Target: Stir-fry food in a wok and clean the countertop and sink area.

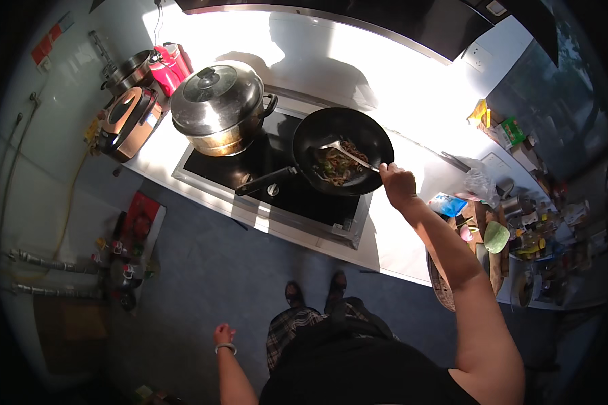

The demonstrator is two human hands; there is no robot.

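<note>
My right hand (pixel 398 185) grips the handle of a metal spatula (pixel 352 152), whose head rests in the food inside a black wok (pixel 311 124). That food (pixel 340 167) is a mix of brown strips and green pieces. The wok stands on the right side of a black glass cooktop (pixel 283 202), its long handle (pixel 266 181) pointing toward the front left. Down by my side hangs my left hand (pixel 224 334), wearing a bracelet (pixel 226 348), with loosely parted fingers and nothing visible in it, well away from the counter.
A lidded steel pot (pixel 218 109) occupies the cooktop's left side. Beyond it are a rice cooker (pixel 127 123) and a red container (pixel 166 73). To the right lie a blue-white packet (pixel 448 204), a wooden board (pixel 479 215) and a green vegetable (pixel 496 237). A range hood (pixel 344 20) overhangs the back.
</note>
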